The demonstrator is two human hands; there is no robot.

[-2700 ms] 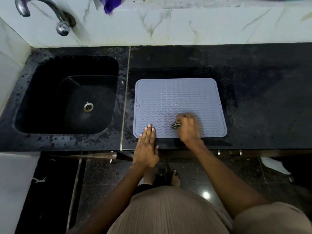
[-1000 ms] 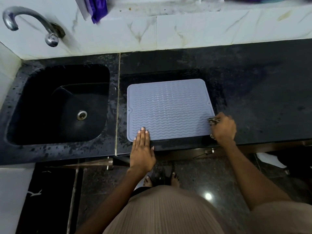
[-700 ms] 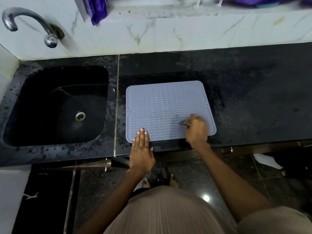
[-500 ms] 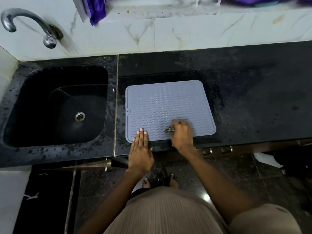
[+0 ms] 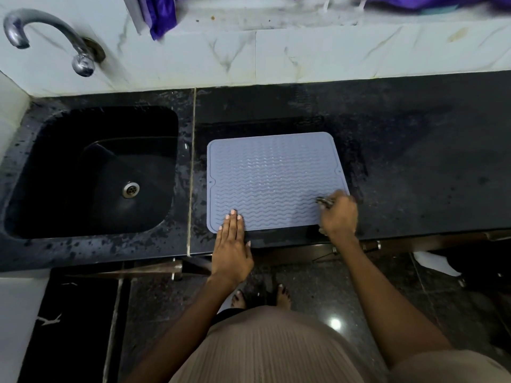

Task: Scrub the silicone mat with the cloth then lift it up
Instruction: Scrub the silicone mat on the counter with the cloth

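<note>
- Left hand (image 5: pixel 231 246) lies flat, fingers straight and together, palm down, arm reaching forward.
- Right hand (image 5: pixel 339 214) is curled into a fist, knuckles up, forearm angled in from the right.

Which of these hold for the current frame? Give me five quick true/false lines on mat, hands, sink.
1. The silicone mat lies flat on the black counter, to the right of the sink. True.
2. The left hand is clenched around the mat's edge. False: its fingers lie straight and flat on the mat's near left corner.
3. The right hand holds the cloth at the mat's near right corner. True.
4. The mat has been lifted off the counter. False: it rests flat on it.
5. Water runs from the tap. False: no stream is visible.
</note>
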